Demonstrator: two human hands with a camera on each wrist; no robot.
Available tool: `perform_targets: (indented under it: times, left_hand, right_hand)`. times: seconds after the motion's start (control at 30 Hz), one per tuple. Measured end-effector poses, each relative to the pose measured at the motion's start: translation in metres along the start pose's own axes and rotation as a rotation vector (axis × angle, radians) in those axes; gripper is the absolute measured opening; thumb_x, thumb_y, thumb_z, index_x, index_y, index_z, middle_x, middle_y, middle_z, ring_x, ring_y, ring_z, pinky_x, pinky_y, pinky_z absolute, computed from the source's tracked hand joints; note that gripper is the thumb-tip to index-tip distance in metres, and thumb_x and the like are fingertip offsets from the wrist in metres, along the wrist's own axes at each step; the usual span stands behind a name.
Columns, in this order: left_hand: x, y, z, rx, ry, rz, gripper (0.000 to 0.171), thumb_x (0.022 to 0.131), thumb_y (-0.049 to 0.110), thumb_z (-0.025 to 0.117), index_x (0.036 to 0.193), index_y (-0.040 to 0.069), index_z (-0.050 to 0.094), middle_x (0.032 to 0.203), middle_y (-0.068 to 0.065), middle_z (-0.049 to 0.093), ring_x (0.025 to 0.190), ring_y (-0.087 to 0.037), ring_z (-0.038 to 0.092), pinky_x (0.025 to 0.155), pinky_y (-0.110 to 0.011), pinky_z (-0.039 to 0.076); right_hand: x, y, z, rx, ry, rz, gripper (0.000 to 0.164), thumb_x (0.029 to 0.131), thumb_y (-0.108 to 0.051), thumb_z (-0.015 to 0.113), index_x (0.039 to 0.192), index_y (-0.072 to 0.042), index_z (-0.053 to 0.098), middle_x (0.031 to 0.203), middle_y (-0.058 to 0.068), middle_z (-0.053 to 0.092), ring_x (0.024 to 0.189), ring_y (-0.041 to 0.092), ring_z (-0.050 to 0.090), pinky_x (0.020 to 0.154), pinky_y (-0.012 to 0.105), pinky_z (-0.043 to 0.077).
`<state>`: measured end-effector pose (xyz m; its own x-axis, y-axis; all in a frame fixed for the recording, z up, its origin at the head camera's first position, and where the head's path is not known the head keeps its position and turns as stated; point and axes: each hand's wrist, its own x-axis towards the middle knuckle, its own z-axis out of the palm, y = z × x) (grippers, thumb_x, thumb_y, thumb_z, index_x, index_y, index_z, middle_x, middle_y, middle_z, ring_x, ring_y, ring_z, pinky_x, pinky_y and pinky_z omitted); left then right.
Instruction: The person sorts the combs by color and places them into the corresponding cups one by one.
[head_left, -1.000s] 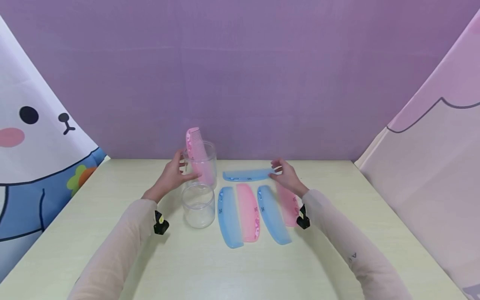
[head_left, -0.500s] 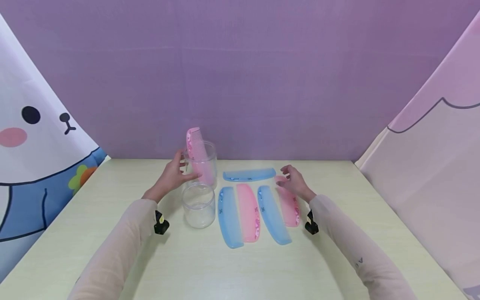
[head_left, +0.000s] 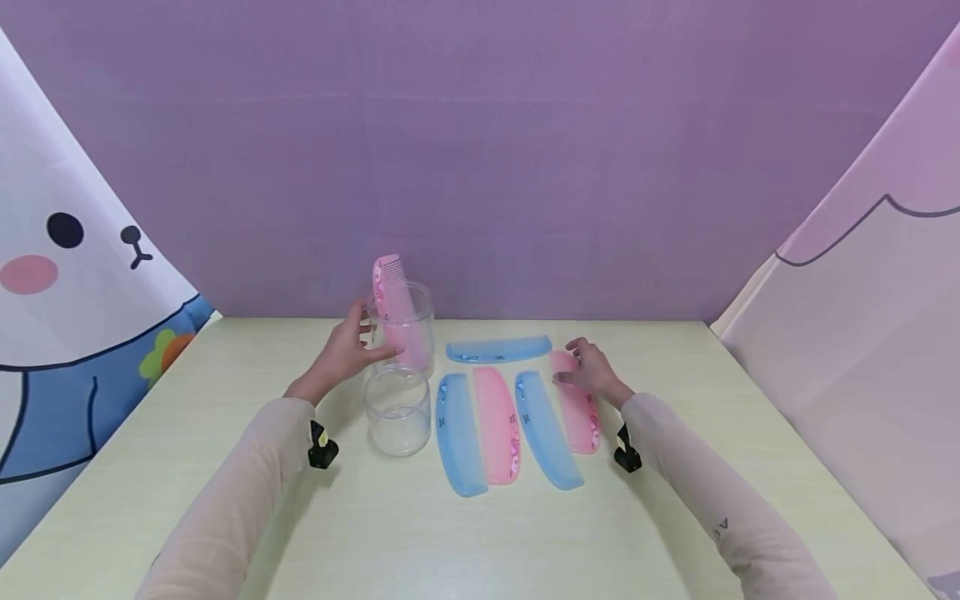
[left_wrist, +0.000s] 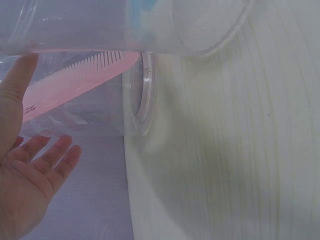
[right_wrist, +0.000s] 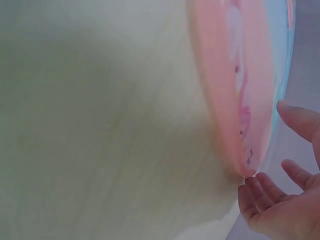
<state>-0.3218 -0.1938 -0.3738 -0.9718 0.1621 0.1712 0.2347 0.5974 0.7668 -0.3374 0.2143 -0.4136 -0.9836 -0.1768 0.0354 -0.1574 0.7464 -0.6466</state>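
My left hand (head_left: 343,354) holds a clear plastic jar (head_left: 424,329) at the back left, thumb on one side and fingers on the other. A pink comb (head_left: 393,287) leans upright inside, its top above the rim; the left wrist view shows its teeth through the wall. Just in front stands a second clear jar (head_left: 399,432) with nothing in it. My right hand (head_left: 592,373) is over the far end of the rightmost pink comb (head_left: 581,423). In the right wrist view its fingertips (right_wrist: 250,187) are right at the end of that comb (right_wrist: 257,75), thumb spread to the other side.
Left of the right hand, a blue comb (head_left: 547,429), a pink comb (head_left: 496,425) and another blue comb (head_left: 461,435) lie side by side on the pale table (head_left: 480,550). Behind them a blue comb (head_left: 498,350) lies crosswise. A purple backdrop (head_left: 525,167) rises at the table's back edge.
My right hand has moved from the right end of the crosswise blue comb, rightward and nearer, to the rightmost pink comb. The left hand stays at the jar.
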Motion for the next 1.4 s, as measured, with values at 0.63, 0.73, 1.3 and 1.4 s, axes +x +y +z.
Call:
perform_targets:
  times: [0.63, 0.73, 1.3, 1.4]
  left_hand:
    - [-0.0011, 0.0034, 0.0004, 0.001, 0.001, -0.01, 0.105, 0.072, 0.038, 0.076, 0.146, 0.013, 0.005, 0.146, -0.02, 0.027, 0.126, -0.04, 0.039, 0.098, -0.052, 0.042]
    - [-0.0008, 0.0029, 0.0007, -0.003, -0.002, -0.01, 0.105, 0.072, 0.037, 0.076, 0.146, 0.014, 0.005, 0.146, -0.02, 0.027, 0.126, -0.04, 0.039, 0.098, -0.052, 0.042]
    - [-0.0008, 0.0019, 0.0004, 0.004, 0.0, -0.005, 0.104, 0.072, 0.037, 0.076, 0.146, 0.015, 0.006, 0.146, -0.019, 0.028, 0.126, -0.04, 0.039, 0.098, -0.052, 0.043]
    - [-0.001, 0.0024, 0.0003, 0.002, -0.001, -0.011, 0.104, 0.072, 0.037, 0.076, 0.146, 0.015, 0.005, 0.146, -0.019, 0.028, 0.126, -0.04, 0.039, 0.098, -0.052, 0.042]
  right_hand:
    - [0.0037, 0.0009, -0.0012, -0.021, -0.031, 0.087, 0.064, 0.075, -0.015, 0.075, 0.124, 0.004, 0.039, 0.121, 0.027, 0.047, 0.107, 0.038, 0.049, 0.088, 0.046, 0.048]
    - [0.0039, 0.0017, -0.0014, -0.011, -0.028, 0.101, 0.065, 0.074, -0.016, 0.075, 0.124, 0.003, 0.039, 0.12, 0.027, 0.048, 0.106, 0.037, 0.05, 0.088, 0.045, 0.049]
    - [0.004, 0.0068, -0.0052, 0.064, -0.058, 0.151, 0.064, 0.076, -0.017, 0.074, 0.126, 0.0, 0.037, 0.118, 0.025, 0.05, 0.099, 0.033, 0.054, 0.084, 0.04, 0.051]
    - [0.0043, 0.0077, -0.0065, 0.099, -0.063, 0.167, 0.061, 0.078, -0.014, 0.071, 0.126, -0.001, 0.037, 0.119, 0.024, 0.05, 0.098, 0.032, 0.054, 0.083, 0.038, 0.051]
